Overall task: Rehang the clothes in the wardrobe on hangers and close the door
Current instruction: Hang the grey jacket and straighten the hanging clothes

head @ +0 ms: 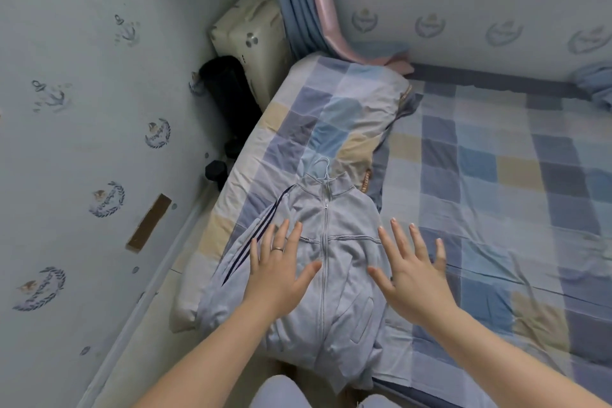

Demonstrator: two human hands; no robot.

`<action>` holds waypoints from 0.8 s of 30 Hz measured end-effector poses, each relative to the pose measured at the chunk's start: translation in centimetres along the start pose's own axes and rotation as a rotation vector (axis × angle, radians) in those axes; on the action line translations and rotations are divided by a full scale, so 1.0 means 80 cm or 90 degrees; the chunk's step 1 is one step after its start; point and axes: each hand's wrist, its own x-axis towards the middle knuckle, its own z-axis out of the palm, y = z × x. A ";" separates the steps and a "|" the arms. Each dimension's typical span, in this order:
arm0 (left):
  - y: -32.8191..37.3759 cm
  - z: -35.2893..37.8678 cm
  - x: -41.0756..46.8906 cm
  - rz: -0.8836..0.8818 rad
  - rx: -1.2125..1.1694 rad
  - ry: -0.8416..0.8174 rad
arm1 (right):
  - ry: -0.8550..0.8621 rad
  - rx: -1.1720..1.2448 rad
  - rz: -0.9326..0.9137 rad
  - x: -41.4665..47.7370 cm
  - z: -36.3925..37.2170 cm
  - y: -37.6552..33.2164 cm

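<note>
A light grey zip-up jacket (334, 242) with dark sleeve stripes lies flat on the bed, zipped, front up. A pale hanger hook (323, 167) sticks out of its collar. My left hand (280, 270), wearing a ring, hovers with fingers spread over the jacket's left chest. My right hand (412, 272) is spread over the jacket's right edge and the sheet. Neither hand grips anything. The wardrobe is not in view.
The bed (496, 175) has a checked blue, beige and white sheet, with a matching pillow (344, 116) beyond the jacket. A wall runs along the left, with a cream appliance (255, 40) and dark objects (228, 93) in the corner. Curtains (304, 0) hang behind.
</note>
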 end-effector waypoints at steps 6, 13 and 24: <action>-0.056 0.042 0.097 0.010 -0.023 -0.097 | -0.078 0.016 0.096 0.079 0.055 -0.009; -0.147 0.165 0.245 -0.001 -0.035 -0.182 | -0.188 0.004 0.168 0.192 0.187 -0.018; -0.272 0.323 0.479 0.104 0.127 -0.124 | -0.127 -0.042 0.166 0.469 0.339 0.023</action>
